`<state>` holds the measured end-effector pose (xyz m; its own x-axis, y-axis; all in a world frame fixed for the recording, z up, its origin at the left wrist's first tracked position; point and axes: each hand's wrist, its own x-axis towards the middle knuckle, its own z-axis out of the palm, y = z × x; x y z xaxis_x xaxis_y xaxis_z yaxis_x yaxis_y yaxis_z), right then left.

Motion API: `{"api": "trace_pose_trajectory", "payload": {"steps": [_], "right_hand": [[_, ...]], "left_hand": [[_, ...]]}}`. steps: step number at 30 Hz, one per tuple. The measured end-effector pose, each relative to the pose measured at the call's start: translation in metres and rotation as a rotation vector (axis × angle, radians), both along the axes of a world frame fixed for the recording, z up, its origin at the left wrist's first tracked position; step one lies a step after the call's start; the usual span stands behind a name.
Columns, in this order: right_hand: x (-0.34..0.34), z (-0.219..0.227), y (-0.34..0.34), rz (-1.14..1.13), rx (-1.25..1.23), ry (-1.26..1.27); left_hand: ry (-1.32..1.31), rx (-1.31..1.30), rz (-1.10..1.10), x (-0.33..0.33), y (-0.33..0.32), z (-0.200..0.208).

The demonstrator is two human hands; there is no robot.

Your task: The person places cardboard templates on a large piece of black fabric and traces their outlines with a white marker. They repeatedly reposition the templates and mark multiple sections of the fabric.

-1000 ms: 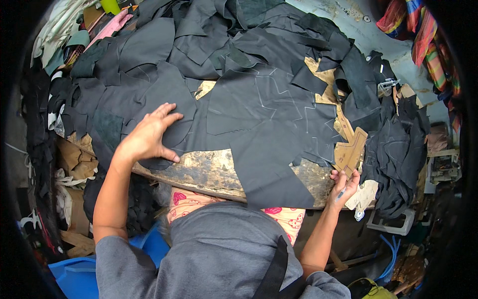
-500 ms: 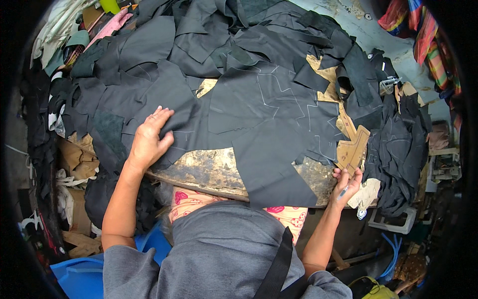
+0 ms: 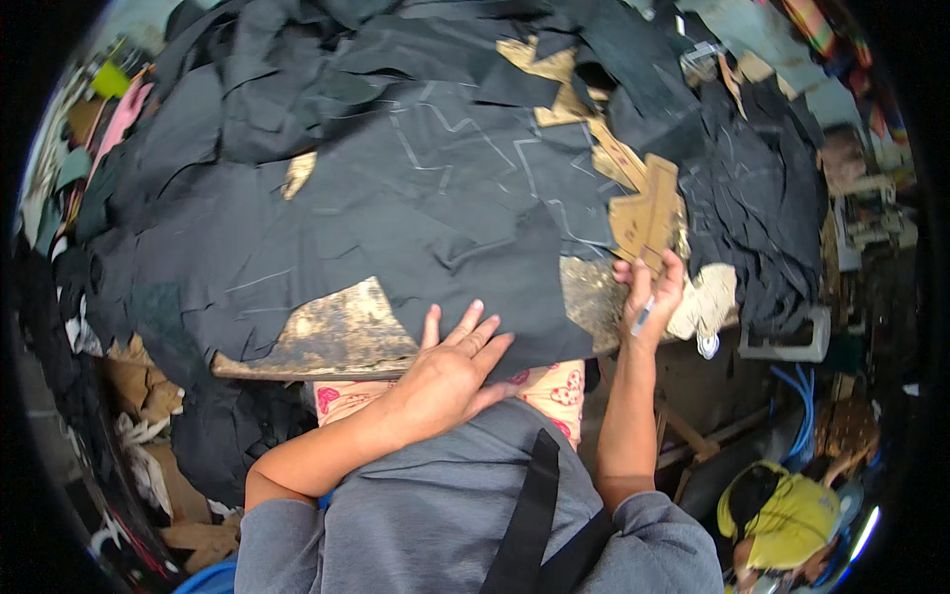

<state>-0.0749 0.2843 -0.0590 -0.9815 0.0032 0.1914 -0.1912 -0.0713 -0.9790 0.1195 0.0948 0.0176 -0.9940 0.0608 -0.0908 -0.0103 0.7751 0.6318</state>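
My right hand [image 3: 653, 295] is closed on the lower end of a brown cardboard pattern piece [image 3: 641, 213], which has lines and marks on it. A slim pale pen [image 3: 643, 315] is also tucked in that hand. My left hand [image 3: 457, 364] lies with fingers spread at the front edge of a dark grey sheet of leather-like material [image 3: 475, 257]. White angular outlines are drawn across the sheet's middle and right. Its front flap hangs toward my lap. The pattern piece is over the sheet's right side, beside the drawn outlines.
More dark pieces [image 3: 247, 89] are heaped at the back, and a crumpled dark pile [image 3: 752, 198] lies right. A worn wooden board [image 3: 341, 332] shows beneath. Light scraps [image 3: 708, 302] sit beyond my right hand. A person in yellow [image 3: 782, 515] is at the lower right.
My left hand has moved right and nearer, from the sheet's left side to its front flap. The right hand still holds the pattern piece. The view has shifted to the right.
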Motion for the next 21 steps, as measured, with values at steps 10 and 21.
{"api": "trace_pose_trajectory", "payload": {"steps": [10, 21], "right_hand": [[0.002, 0.007, -0.003, 0.072, -0.039, -0.015], [0.002, 0.005, -0.002, 0.072, -0.031, 0.000]], "left_hand": [[0.312, -0.175, 0.496, -0.035, -0.108, -0.013], [0.336, 0.322, 0.801, -0.018, -0.143, -0.003]]}}
